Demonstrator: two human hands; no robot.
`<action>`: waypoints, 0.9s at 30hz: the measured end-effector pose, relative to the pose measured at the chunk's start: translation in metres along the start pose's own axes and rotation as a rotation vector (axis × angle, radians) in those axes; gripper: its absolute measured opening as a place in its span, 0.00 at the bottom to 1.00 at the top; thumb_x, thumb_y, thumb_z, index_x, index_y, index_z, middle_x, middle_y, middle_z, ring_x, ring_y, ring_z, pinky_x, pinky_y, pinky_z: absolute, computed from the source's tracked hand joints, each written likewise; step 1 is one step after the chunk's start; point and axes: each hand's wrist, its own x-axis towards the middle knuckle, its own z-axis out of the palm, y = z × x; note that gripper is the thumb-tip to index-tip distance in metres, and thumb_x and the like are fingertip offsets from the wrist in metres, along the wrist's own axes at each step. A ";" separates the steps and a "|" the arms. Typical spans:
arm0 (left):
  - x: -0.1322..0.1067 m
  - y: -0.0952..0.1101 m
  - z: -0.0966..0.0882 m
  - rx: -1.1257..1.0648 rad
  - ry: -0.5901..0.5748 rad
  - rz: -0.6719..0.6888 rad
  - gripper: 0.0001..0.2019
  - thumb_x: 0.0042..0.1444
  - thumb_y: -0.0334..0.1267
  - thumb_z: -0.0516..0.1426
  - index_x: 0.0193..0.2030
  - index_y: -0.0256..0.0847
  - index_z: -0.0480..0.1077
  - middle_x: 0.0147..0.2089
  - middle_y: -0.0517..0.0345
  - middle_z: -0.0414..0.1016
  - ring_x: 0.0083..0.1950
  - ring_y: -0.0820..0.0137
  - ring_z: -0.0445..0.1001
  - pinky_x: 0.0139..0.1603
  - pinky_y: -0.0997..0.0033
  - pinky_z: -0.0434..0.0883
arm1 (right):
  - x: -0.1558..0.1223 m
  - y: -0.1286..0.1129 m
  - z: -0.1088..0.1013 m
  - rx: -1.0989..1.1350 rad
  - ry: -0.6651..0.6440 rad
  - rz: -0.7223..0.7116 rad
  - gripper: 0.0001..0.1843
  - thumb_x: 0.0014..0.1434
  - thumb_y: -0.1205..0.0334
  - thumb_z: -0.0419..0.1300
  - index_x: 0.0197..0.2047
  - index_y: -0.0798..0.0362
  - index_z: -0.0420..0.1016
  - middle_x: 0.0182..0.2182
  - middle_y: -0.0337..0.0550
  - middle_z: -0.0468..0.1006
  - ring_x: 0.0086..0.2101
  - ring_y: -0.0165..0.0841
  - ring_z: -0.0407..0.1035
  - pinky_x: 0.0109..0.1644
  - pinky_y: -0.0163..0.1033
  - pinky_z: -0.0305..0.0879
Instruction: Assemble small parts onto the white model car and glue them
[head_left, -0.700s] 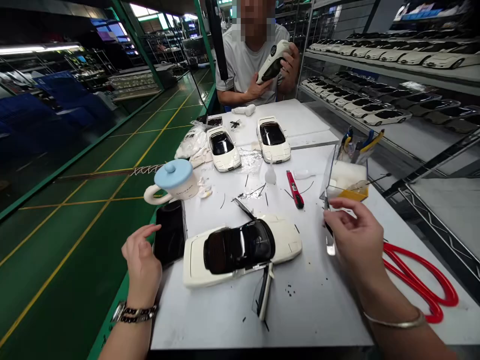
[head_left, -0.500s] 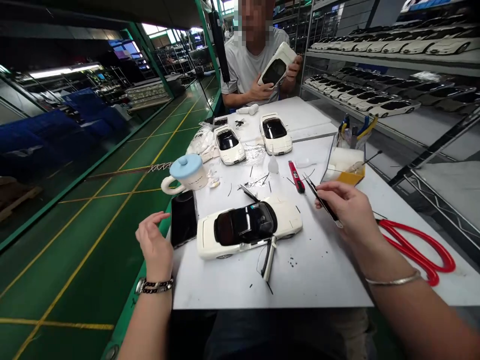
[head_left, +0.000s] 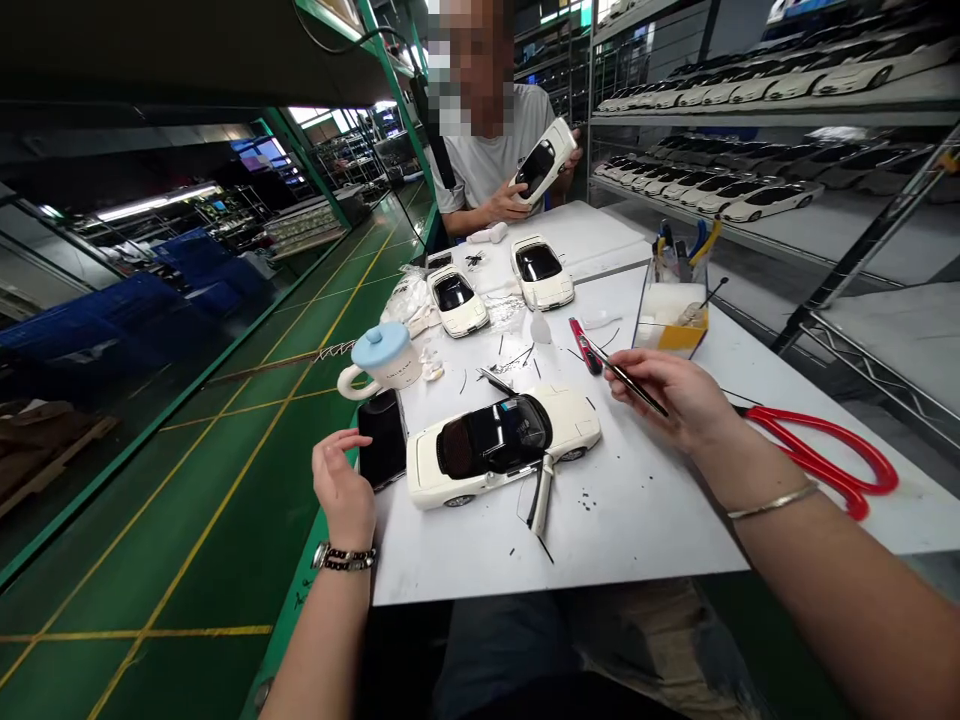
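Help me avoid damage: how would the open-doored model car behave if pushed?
The model car might roll, since it has wheels. Its near door sticks out, so it could catch or snap. The smooth body looks stiff, perhaps slippery.

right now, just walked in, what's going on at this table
The person's right hand holds tweezers above the table, near a red knife. The left hand holds nothing, its fingers at the edge of a phone; whether they touch it is hard to tell. Between the hands, a white model car stands with both doors open. Across the table, a co-worker holds another white car.
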 end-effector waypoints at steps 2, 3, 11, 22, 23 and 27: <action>0.000 0.001 0.000 -0.003 0.007 -0.005 0.29 0.67 0.53 0.36 0.33 0.38 0.71 0.45 0.48 0.71 0.51 0.63 0.69 0.55 0.59 0.65 | -0.004 -0.005 0.004 0.029 -0.047 -0.045 0.15 0.42 0.71 0.60 0.37 0.56 0.76 0.31 0.43 0.76 0.30 0.26 0.71 0.37 0.29 0.73; 0.000 0.001 0.000 -0.005 0.008 -0.008 0.29 0.67 0.53 0.36 0.33 0.38 0.71 0.45 0.48 0.71 0.51 0.63 0.69 0.55 0.59 0.65 | -0.007 -0.008 0.005 0.045 -0.092 -0.080 0.17 0.42 0.71 0.62 0.39 0.54 0.77 0.33 0.41 0.77 0.32 0.26 0.72 0.40 0.29 0.73; 0.000 0.005 0.000 -0.018 -0.018 -0.009 0.29 0.66 0.53 0.37 0.32 0.38 0.71 0.45 0.49 0.71 0.51 0.63 0.69 0.55 0.60 0.66 | -0.056 0.002 0.030 -0.244 -0.215 -0.369 0.09 0.56 0.56 0.65 0.33 0.53 0.76 0.22 0.37 0.73 0.21 0.26 0.66 0.22 0.30 0.65; -0.002 0.007 -0.002 -0.017 0.022 0.011 0.29 0.67 0.51 0.36 0.31 0.37 0.71 0.44 0.49 0.71 0.50 0.63 0.70 0.53 0.60 0.66 | -0.074 0.057 0.081 -0.601 -0.056 -0.474 0.15 0.56 0.64 0.61 0.26 0.52 0.57 0.15 0.28 0.59 0.17 0.22 0.52 0.20 0.29 0.50; -0.002 0.006 -0.001 -0.017 0.023 0.012 0.29 0.67 0.51 0.37 0.31 0.37 0.71 0.44 0.49 0.71 0.50 0.63 0.70 0.52 0.61 0.67 | -0.073 0.058 0.082 -0.601 -0.052 -0.465 0.14 0.56 0.64 0.61 0.26 0.52 0.57 0.14 0.28 0.58 0.17 0.22 0.52 0.21 0.29 0.49; 0.001 0.005 -0.001 0.003 0.024 0.053 0.28 0.68 0.48 0.36 0.30 0.37 0.71 0.43 0.49 0.71 0.49 0.65 0.70 0.50 0.62 0.67 | -0.070 0.059 0.085 -0.605 -0.037 -0.455 0.14 0.56 0.65 0.60 0.26 0.52 0.56 0.15 0.27 0.55 0.17 0.23 0.51 0.21 0.29 0.48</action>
